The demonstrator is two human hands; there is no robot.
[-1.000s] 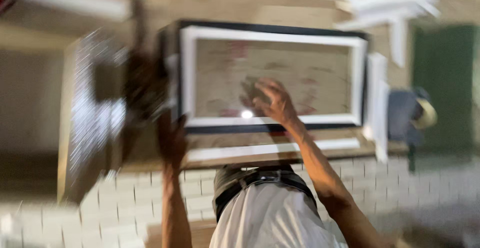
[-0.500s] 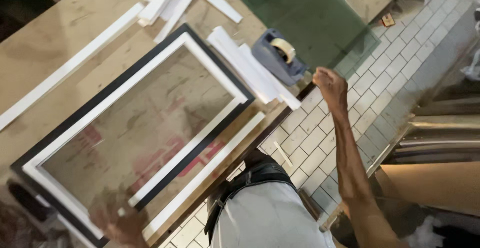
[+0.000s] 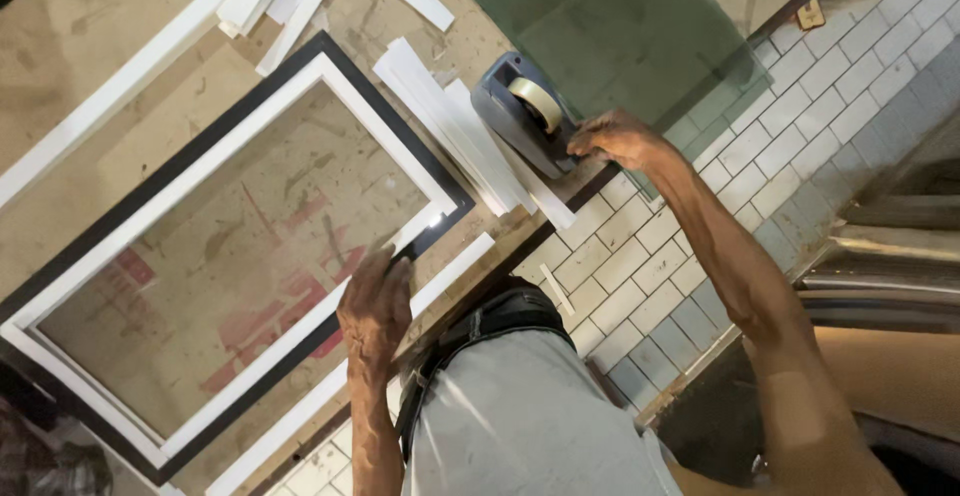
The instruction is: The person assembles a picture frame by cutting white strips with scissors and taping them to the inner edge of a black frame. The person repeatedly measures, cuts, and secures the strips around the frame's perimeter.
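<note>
The left hand (image 3: 375, 301) is pressing flat-fingered on the picture frame (image 3: 240, 246) at the table's near edge while the right hand (image 3: 615, 139) is pinching tape at the dispenser (image 3: 525, 121), risking tugging it off the edge

Matt black/white wood frame (image 3: 330, 61) w/ glossy glass; grey plastic tape dispenser (image 3: 512, 121); scuffed board tabletop (image 3: 90, 16).

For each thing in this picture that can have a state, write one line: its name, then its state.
Picture frame: flat on the workbench, no picture inside.
Tape dispenser: loaded with a roll, at the bench edge.
Green glass sheet: lying flat, overhanging the bench.
White strips: loosely stacked beside the dispenser.
Left hand: pressing on the frame's edge.
Right hand: at the dispenser's cutter end.
</note>
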